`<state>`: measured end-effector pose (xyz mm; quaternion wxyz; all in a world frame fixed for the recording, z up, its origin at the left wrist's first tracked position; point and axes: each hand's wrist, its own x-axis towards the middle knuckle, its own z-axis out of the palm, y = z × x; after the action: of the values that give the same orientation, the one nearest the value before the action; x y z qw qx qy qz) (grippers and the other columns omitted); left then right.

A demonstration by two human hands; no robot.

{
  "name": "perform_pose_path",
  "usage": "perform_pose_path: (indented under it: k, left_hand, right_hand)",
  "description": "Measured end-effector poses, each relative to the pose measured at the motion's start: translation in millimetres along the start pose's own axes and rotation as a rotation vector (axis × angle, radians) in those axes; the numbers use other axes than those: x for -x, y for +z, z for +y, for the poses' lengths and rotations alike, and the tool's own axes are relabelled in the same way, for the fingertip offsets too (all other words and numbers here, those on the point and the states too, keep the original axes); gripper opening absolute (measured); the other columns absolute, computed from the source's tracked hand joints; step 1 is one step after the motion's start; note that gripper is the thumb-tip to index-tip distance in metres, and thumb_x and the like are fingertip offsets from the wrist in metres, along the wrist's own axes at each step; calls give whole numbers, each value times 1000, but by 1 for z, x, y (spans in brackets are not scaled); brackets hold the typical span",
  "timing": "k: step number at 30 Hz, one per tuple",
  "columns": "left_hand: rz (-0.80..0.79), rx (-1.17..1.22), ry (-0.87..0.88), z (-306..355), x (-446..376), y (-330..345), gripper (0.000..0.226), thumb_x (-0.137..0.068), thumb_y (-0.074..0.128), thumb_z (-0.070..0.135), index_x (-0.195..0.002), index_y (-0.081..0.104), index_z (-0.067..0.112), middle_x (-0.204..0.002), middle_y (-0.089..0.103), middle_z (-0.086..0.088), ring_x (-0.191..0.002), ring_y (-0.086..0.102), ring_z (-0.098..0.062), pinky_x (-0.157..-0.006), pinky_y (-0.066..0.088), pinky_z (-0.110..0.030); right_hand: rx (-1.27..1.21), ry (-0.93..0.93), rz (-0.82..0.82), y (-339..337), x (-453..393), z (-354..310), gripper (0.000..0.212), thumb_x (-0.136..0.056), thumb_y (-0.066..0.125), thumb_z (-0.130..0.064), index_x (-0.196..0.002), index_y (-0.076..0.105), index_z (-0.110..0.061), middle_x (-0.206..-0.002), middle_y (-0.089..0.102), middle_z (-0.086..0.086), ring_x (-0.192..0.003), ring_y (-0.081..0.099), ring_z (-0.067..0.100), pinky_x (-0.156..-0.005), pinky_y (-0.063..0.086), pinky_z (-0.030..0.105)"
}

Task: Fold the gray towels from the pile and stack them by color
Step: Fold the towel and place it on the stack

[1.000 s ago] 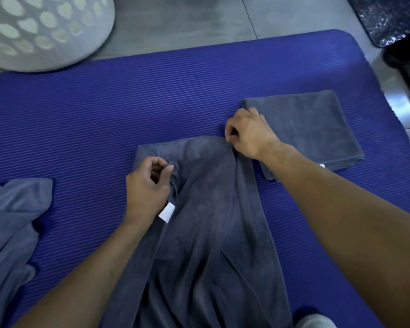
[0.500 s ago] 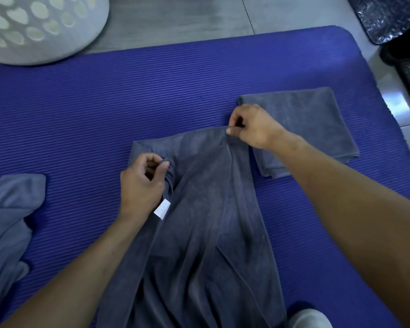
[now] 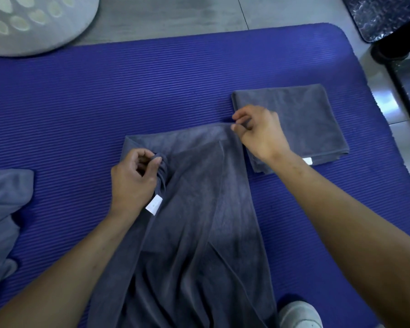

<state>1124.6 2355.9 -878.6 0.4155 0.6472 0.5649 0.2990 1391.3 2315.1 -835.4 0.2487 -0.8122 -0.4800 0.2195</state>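
A dark gray towel (image 3: 199, 233) lies on the blue ribbed mat (image 3: 81, 102), rumpled and bunched at the near edge of the view and spreading flatter toward its far edge. Its long axis runs from the person outward, leaning slightly left at the far end. At the near right, a pale shoe toe (image 3: 300, 314) shows beside the cloth. The left hand (image 3: 133, 181) sits on the towel's left side, fingers curled with the thumb pinching a gathered fold of the fabric; a small white tag (image 3: 154, 205) hangs just below the hand. Farther out, the right hand (image 3: 258, 133) is at the towel's far right corner, thumb and forefinger pinching the edge, the other fingers loosely bent. Just beyond and right of that hand lies a folded gray towel (image 3: 305, 119), flat and squared, partly under the wrist. At the left edge rests a lighter gray pile (image 3: 3, 209). Beyond the mat, on the gray floor, stands a white perforated basket (image 3: 33, 22).
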Motion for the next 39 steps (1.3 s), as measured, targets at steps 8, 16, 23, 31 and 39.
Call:
perform_pose_path:
  k: [8,16,23,31,39]
  left_hand:
    - [7,15,-5,4,1,0,10,-88,72,14,-87,62,17,-72,62,17,-64,58,7,-63,46,-9]
    - [1,69,-94,7,-6,-1,10,-88,73,16,-84,64,19,-80,67,9,-71,62,1,-70,51,-15]
    - [56,167,-159,24,-10,-8,8,-89,72,19,-91,67,14,-87,71,0,-80,68,-9,-75,54,-23]
    - [-23,118,-173,19,-3,4,12,-89,71,19,-82,64,26,-81,69,10,-74,65,1,-69,49,-11]
    - [-15,104,-157,14,-1,3,14,-89,71,21,-81,62,26,-78,67,11,-70,62,1,-67,48,-11]
  right_hand:
    - [115,78,-159,32,23,-12,29,-88,70,-36,-111,70,-19,-92,73,-3,-92,68,19,-87,55,36]
    - [-242,194,-65,5,11,-14,4,-82,80,-21,-80,77,-21,-72,73,-7,-71,67,-2,-66,46,3]
    - [45,177,103,7,-11,8,5,-84,77,-26,-80,77,-24,-90,62,-12,-80,61,1,-78,52,22]
    - [279,134,149,30,-1,10,18,-95,60,-30,-103,73,-21,-106,45,-3,-106,52,19,-73,48,35]
    - [474,88,70,31,-3,5,27,-98,55,-32,-108,64,-9,-118,44,9,-113,46,26,-68,41,35]
